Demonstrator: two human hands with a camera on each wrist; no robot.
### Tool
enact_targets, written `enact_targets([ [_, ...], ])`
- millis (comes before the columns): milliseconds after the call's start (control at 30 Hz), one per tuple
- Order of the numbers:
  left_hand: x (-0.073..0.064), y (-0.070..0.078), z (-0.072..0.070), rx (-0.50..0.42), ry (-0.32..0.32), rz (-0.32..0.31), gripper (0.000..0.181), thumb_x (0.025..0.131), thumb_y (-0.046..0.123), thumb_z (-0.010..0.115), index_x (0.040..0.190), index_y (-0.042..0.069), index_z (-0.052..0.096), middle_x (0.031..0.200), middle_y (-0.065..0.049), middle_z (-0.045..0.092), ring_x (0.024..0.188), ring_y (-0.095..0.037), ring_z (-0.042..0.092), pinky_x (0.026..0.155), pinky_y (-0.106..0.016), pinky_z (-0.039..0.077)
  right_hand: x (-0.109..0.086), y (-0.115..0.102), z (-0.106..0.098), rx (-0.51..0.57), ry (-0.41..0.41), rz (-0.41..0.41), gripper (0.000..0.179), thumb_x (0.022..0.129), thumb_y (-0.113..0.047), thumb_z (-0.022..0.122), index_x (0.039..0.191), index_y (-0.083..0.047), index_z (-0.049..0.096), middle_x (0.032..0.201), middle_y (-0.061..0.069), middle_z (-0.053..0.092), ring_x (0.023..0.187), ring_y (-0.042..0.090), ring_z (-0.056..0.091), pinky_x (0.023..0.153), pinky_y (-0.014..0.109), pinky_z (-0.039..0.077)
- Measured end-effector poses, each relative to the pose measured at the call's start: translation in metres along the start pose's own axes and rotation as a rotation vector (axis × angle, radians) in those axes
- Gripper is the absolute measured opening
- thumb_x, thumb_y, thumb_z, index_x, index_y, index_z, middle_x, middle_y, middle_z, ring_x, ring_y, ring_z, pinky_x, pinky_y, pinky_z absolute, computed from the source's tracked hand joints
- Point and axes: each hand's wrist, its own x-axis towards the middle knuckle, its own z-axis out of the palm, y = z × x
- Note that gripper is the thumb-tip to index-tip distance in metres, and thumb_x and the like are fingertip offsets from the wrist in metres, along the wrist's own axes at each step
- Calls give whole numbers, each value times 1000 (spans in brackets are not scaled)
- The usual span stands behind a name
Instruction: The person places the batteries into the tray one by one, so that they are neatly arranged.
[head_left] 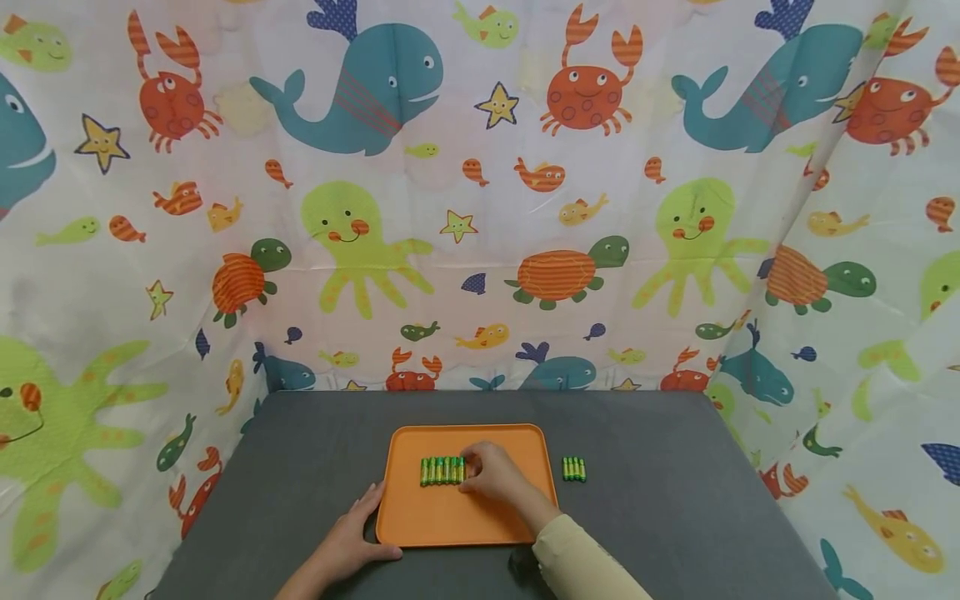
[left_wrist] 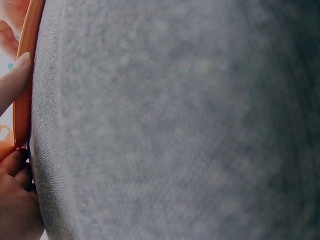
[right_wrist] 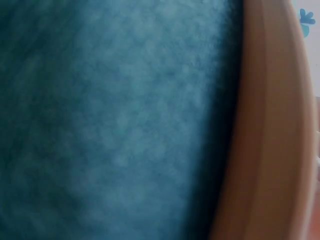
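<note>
An orange tray (head_left: 465,525) lies on the dark grey table. Inside it, several green-and-yellow batteries (head_left: 438,472) stand side by side in a row. My right hand (head_left: 495,477) reaches over the tray from the front right, its thumb and index finger pinching a battery at the row's right end; the fingers partly cover it. At the tray's front left corner, my left hand (head_left: 345,533) spreads its fingers along the left edge, with the thumb at the front edge. The left wrist view shows that thumb (left_wrist: 17,75) against the tray's orange side.
Several more green batteries (head_left: 573,469) lie close together on the table, right of the tray. A small dark object (head_left: 522,565) shows beside the right sleeve (head_left: 581,558). A sea-animal curtain (head_left: 480,208) surrounds the table's back and sides. Cloth and tray edge fill the right wrist view.
</note>
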Motion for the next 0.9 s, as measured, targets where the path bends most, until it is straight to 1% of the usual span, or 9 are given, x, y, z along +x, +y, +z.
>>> enact_targets([
  [267, -1, 3, -2, -8, 5, -10, 121, 66, 54, 90, 163, 19, 25, 167, -20, 21, 150, -52, 17, 108, -76, 23, 1, -3, -3, -26, -18, -4, 59, 80, -14, 87, 133, -4, 64, 89, 2, 61, 74, 12, 55, 69, 29, 48],
  [367, -1, 3, -2, -12, 1, -10, 121, 67, 54, 90, 163, 19, 25, 167, -19, 21, 150, -52, 17, 109, -75, 24, 0, -4, -4, -16, -32, -4, 61, 79, -13, 87, 134, -4, 64, 95, 4, 60, 74, 12, 55, 68, 29, 48],
  [500, 0, 2, -2, -12, -2, -8, 121, 66, 54, 90, 162, 19, 25, 167, -19, 21, 151, -51, 17, 109, -75, 24, -2, -5, -8, 9, -42, 3, 65, 79, -11, 87, 137, -2, 61, 107, 7, 60, 74, 12, 57, 66, 29, 48],
  [600, 1, 2, -2, -10, 1, -6, 121, 66, 54, 90, 162, 18, 26, 166, -19, 22, 150, -52, 17, 109, -75, 23, -2, -7, -11, 19, -44, 2, 68, 79, -11, 87, 140, -3, 58, 111, 8, 61, 75, 12, 57, 65, 29, 48],
  [733, 3, 1, -2, -11, -5, -13, 120, 67, 54, 90, 162, 19, 26, 166, -20, 22, 150, -53, 17, 108, -76, 24, -4, -8, -17, 43, -25, -8, 68, 80, -10, 86, 141, -2, 57, 117, 12, 61, 77, 12, 60, 62, 28, 51],
  [833, 3, 2, -4, -13, -13, -9, 120, 68, 54, 89, 162, 19, 25, 166, -20, 21, 150, -53, 17, 108, -76, 24, -5, -9, -23, 47, 2, -10, 65, 81, -8, 85, 141, -2, 58, 126, 14, 61, 81, 12, 62, 63, 27, 53],
  [900, 2, 4, -5, -17, -12, 4, 118, 69, 53, 89, 162, 18, 25, 166, -20, 21, 150, -53, 17, 109, -76, 23, -6, -11, -29, 35, 17, -11, 64, 82, -10, 84, 140, -3, 59, 128, 14, 62, 84, 13, 62, 66, 27, 54],
])
